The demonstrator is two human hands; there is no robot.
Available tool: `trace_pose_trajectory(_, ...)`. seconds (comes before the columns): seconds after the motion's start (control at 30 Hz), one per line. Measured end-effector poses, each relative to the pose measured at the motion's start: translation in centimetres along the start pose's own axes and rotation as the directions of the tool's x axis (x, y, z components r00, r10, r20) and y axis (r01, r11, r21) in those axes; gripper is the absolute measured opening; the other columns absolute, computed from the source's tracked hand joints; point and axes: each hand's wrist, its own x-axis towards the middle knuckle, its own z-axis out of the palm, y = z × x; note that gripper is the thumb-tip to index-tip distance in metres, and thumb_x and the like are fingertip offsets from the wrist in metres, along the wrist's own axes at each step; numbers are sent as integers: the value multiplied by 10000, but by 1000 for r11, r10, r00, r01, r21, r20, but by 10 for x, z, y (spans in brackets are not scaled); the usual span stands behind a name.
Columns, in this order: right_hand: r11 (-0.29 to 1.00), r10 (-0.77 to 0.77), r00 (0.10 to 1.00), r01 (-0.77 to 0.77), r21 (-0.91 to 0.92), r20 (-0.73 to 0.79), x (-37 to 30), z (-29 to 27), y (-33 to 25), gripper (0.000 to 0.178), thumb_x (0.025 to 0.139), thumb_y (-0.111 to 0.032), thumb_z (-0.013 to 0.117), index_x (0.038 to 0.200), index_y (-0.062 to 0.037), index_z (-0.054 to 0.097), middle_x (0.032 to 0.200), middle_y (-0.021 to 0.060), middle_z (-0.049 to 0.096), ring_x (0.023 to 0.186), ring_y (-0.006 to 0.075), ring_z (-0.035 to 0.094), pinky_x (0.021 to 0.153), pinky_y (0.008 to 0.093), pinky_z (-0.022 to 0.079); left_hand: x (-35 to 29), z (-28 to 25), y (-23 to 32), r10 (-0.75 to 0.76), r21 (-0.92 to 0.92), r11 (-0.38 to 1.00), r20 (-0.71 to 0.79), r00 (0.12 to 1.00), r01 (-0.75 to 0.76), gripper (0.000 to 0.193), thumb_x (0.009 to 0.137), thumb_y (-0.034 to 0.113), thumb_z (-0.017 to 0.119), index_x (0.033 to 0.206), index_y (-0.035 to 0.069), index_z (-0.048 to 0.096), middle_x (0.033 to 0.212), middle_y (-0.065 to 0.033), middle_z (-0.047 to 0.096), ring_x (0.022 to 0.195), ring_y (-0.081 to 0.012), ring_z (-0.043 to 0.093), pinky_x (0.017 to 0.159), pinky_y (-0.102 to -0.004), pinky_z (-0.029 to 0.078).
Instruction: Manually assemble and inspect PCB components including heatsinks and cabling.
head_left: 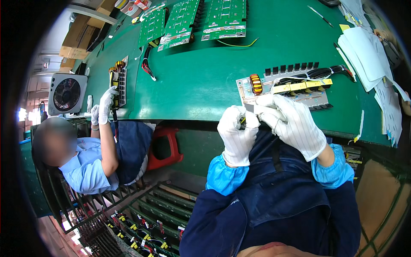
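Observation:
At the table's near edge, both my hands wear white striped gloves and blue sleeve covers. My left hand (237, 133) is curled closed, and a bit of yellow-green wire (242, 121) shows between its fingers. Close beside it, my right hand (293, 124) is closed with fingertips pinched; what they hold is hidden. Just beyond the hands lies a circuit board (245, 89). It carries a copper-wound coil (256, 84), yellow transformers (303, 87), a row of black components (292, 67) and a bundle of black cables (319, 74).
Several green circuit boards (182, 23) lie at the far side of the green table (192, 81). Papers (361, 58) and a pen (320, 16) are at the right. On the left, a seated person (87, 158) handles another board (123, 83) near a fan (67, 93). A red stool (171, 145) stands between us.

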Motion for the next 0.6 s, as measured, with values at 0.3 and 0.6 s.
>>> trace_pose_trajectory(0.3,1000,-8,1000,7,-4,-3,-2,-4,2,125,918,-187,623,961,-103,704,1025,54,674,819,268,681,688,356,545,-2,-5,3,91,156,983,51,995,-98,67,808,2,642,764,5,592,667,-113,541,569,-237,550,549,-331,452)
trace_pose_trajectory(0.6,987,-125,992,125,-101,14,-1,-5,5,129,914,-182,630,951,-82,703,1020,58,672,832,274,679,698,350,550,-7,-4,4,-48,40,998,37,998,47,113,790,-16,668,751,24,569,671,-96,519,580,-232,542,559,-335,449)
